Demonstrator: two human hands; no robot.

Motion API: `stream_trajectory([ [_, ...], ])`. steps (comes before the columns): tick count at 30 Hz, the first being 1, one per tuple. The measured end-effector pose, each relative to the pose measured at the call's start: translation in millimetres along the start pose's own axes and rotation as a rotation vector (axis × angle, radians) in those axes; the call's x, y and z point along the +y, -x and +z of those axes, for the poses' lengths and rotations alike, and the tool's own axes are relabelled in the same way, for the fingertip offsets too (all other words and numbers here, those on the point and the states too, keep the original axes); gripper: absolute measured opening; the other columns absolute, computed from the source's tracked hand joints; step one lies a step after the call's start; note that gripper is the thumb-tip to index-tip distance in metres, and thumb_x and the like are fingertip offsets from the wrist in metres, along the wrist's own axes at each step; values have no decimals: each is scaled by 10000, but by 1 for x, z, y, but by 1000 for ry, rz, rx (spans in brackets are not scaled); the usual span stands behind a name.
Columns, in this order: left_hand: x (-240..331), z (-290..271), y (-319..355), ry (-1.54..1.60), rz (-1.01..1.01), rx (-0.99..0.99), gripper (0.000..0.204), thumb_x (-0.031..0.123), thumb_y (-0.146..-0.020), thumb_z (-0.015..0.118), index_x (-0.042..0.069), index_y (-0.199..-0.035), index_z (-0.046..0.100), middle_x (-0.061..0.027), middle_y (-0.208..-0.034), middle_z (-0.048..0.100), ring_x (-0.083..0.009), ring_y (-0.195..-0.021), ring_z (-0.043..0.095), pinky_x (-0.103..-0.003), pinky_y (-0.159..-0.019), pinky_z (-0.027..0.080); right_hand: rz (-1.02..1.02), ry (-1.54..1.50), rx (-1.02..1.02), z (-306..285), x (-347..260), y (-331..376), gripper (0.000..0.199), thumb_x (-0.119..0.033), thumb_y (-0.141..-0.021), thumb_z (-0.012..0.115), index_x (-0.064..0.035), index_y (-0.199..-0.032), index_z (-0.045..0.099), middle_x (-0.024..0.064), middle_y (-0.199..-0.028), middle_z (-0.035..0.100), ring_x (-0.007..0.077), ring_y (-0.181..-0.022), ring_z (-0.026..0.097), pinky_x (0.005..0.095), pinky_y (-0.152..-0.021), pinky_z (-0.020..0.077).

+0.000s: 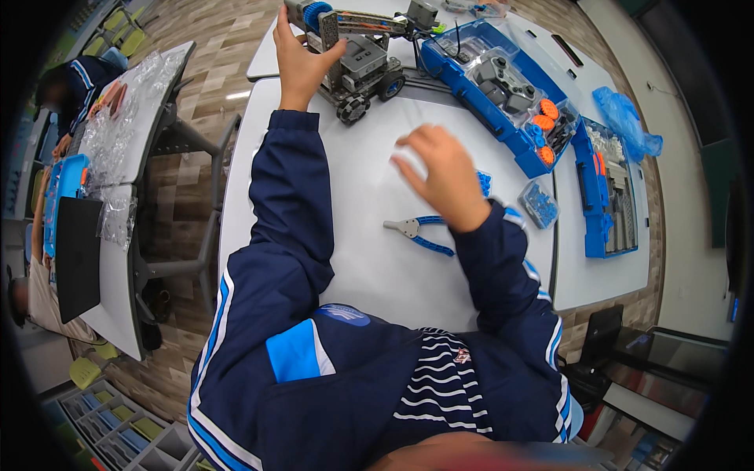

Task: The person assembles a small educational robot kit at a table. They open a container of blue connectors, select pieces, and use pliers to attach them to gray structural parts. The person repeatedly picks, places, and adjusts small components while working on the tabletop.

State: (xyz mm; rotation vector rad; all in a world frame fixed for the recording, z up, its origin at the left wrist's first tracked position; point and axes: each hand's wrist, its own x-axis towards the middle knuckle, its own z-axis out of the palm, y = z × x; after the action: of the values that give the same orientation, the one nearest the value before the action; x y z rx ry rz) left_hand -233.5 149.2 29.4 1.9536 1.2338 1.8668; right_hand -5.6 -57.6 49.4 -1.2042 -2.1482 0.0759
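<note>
Open blue case (481, 108): upper right of the frame, close beside the robot, holding a grey game controller (503, 85) and orange wheels (547, 108).
Second blue case (597, 224): right side, packed with grey parts; a crumpled blue bag (624, 122) lies above.
Pliers (408, 228): grey-headed, blue-handled, mid-frame on the white desk (365, 173), partly behind the right sleeve.
Clear box (539, 206): blue pieces, right of that sleeve.
Wheeled robot (365, 59): top centre, grey metal, black wheels, blue gear (316, 16).
Hands: apart; left hand (305, 67) clasps the robot's upright end, right hand (444, 169) hangs blurred, fingers loosely curved.
</note>
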Motion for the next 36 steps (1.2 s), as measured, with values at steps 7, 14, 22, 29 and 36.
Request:
stream_trajectory([
  [7, -15, -23, -5, 166, -65, -103, 1088, 132, -719, 859, 19, -1587, 212, -164, -1427, 490, -250, -1090, 660, -335, -822, 601, -55, 158, 148, -11, 61, -82, 159, -207, -850, 760, -76, -919, 701, 93, -906, 634, 315, -909, 618, 423, -790, 513],
  [14, -26, -51, -5, 173, -216, -172, 1088, 83, -745, 797, 68, -1612, 140, -160, -1278, 580, -213, -999, 683, -311, -783, 596, -17, 31, 135, 43, 102, -130, 266, -315, -891, 749, -65, -976, 711, 103, -943, 658, 308, -968, 625, 417, -843, 508],
  [22, 45, -55, -23, -423, 153, 72, 1036, 374, -773, 885, 12, -1537, 287, -249, -1447, 444, -359, -1311, 519, -453, -1053, 471, 511, -427, -230, 93, 122, -169, 396, -428, -944, 691, -42, -978, 772, 53, -937, 752, 169, -871, 681, 313, -762, 535],
  [29, 80, -19, -86, -577, 418, -512, 497, 384, -760, 798, 6, -1075, 721, -205, -1011, 719, -366, -1061, 653, -451, -952, 501, 747, -1168, -77, 100, 122, -165, 284, -280, -994, 641, -49, -1159, 664, 42, -1058, 683, 156, -1018, 677, 322, -886, 579],
  [36, 35, 13, -123, -998, 1, -1388, 602, 460, -788, 791, -6, -1149, 672, -233, -1062, 683, -353, -1061, 660, -450, -901, 524, 735, -1214, -111, 93, 116, -158, 292, -279, -1004, 648, -56, -1192, 659, 38, -1127, 662, 156, -1070, 651, 340, -929, 575],
])
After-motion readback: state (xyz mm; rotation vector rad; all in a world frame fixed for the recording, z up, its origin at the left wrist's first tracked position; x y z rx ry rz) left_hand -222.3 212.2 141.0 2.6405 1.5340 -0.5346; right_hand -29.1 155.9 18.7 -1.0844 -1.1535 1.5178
